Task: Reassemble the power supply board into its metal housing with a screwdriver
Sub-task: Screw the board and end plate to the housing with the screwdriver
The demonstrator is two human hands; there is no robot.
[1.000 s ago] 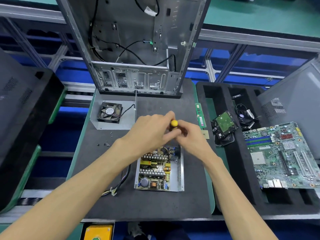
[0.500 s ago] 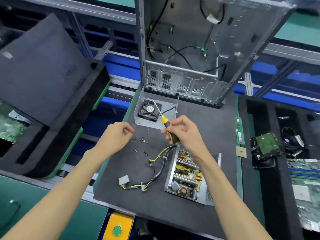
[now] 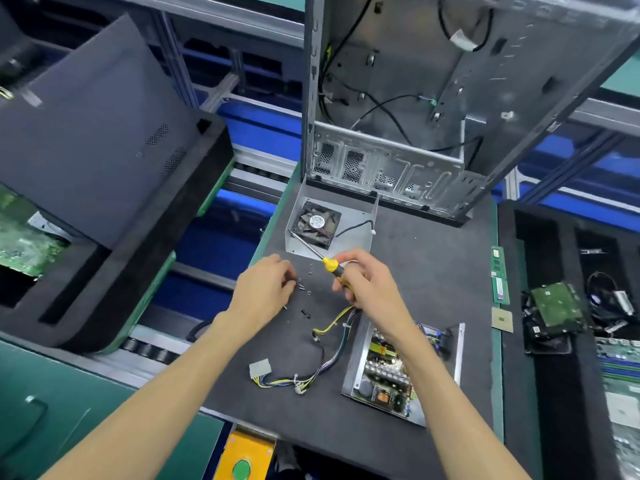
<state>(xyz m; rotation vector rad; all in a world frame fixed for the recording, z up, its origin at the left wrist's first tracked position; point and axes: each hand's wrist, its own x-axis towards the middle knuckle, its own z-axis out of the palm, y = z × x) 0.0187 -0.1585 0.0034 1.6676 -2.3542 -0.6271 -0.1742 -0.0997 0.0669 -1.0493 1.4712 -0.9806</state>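
A yellow-and-black screwdriver [image 3: 334, 268] is gripped in the right hand [image 3: 370, 285], fingers curled round the handle, and its thin metal shaft is angled up and to the left, with the tip seen over the near left corner of the metal cover [image 3: 360, 237]. That cover is laid open on the dark tabletop [image 3: 426, 265], and a black fan [image 3: 317, 224] is seen mounted inside it. The left hand [image 3: 265, 289] is lowered onto the tabletop just left of the screwdriver, its fingers [image 3: 289, 284] curled and drawn together at a scatter of small dark screws [image 3: 304, 289]; whether a screw is actually pinched cannot be told. The power supply board [image 3: 388, 372] is found nearer and to the right, seated in its metal housing [image 3: 355, 358], partly crossed by the right forearm. A bundle of yellow, black and blue wires [image 3: 325, 362] is run from the far left corner of the board toward the near left, ended by a white connector [image 3: 260, 368]. At the far side an open computer case [image 3: 415, 109] is stood upright, black cables hanging inside. On the right edge of the tabletop a green memory stick [image 3: 499, 275] is laid, with a small square chip [image 3: 502, 319] just nearer. Further right, a hard drive [image 3: 554, 306] is held in a black foam tray [image 3: 550, 393].
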